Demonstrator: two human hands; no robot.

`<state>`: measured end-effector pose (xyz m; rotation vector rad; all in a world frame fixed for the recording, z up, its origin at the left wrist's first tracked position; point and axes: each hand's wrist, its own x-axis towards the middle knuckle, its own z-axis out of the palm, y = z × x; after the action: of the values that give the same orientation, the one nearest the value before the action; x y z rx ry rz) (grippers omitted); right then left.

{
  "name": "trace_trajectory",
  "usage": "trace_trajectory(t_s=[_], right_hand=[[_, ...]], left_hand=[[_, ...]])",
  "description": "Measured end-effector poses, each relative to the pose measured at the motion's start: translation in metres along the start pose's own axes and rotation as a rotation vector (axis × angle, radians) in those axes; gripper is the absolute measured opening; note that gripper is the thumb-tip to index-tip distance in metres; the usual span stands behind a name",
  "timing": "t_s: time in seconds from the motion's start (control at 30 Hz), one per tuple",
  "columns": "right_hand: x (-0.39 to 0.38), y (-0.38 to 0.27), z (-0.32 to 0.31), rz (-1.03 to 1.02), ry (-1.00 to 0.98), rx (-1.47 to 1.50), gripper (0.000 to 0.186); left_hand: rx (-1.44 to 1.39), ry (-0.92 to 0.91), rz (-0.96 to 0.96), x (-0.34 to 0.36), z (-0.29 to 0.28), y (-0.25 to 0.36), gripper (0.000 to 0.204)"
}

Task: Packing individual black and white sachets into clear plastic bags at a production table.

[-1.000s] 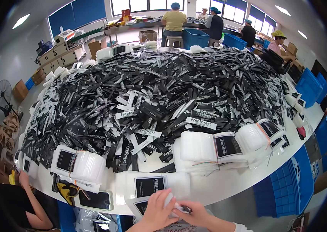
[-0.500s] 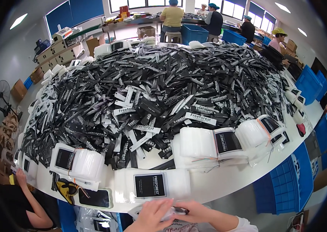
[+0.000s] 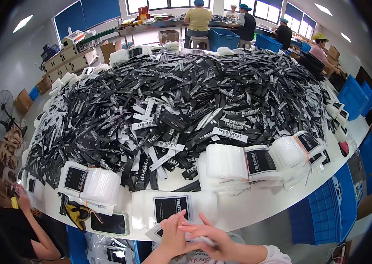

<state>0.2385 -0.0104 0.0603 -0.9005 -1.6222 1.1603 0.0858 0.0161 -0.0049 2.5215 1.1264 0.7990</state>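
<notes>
At the table's near edge my left hand (image 3: 173,235) is closed round a clear plastic bag (image 3: 154,233), whose dark-labelled corner pokes out beside it. My right hand (image 3: 214,242) is close against it, fingers stretched and apart, over a whitish part of the plastic. The overlapping hands hide most of that bag. Just beyond them lies a flat stack of white translucent bags (image 3: 203,207) with a black label panel, partly covered by my fingertips. A large heap of black and white printed strips (image 3: 186,101) spreads across the table behind.
Banded bag bundles stand left (image 3: 102,187) and right (image 3: 225,163). A phone (image 3: 109,223) and yellow-black tool (image 3: 77,214) lie at the left edge. Blue crates (image 3: 315,211) stand right. A co-worker's arm (image 3: 36,224) is at left; other people work at the back.
Both hands have moved up toward the stack. My right fingers have spread from a pinch, and the small dark piece seen at them earlier no longer shows.
</notes>
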Motion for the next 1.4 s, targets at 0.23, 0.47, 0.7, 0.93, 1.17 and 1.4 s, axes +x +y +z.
trace_trajectory(t_s=[0.23,0.47,0.7,0.93,1.17,1.4], right_hand=[[0.0,0.01,-0.01,0.056,-0.026,-0.002,0.047],[0.004,0.009,-0.012,0.235,-0.03,0.239,0.042],[0.009,0.023,-0.031,0.327,-0.204,0.564,0.053],[0.009,0.021,-0.022,0.006,0.125,-0.315,0.055],[0.0,0.028,-0.023,-0.207,-0.077,-0.523,0.022],[0.007,0.028,-0.031,-0.169,-0.082,-0.66,0.017]], left_hand=[[-0.203,0.168,0.089,-0.003,0.005,0.009,0.103],[-0.164,0.235,0.064,-0.006,0.007,0.007,0.098],[-0.281,0.164,-0.004,0.012,-0.003,0.01,0.1],[-0.286,0.083,-0.035,0.007,-0.008,0.006,0.112],[-0.212,0.039,0.025,0.006,-0.019,0.007,0.103],[-0.49,-0.058,-0.174,0.006,-0.029,-0.01,0.093]])
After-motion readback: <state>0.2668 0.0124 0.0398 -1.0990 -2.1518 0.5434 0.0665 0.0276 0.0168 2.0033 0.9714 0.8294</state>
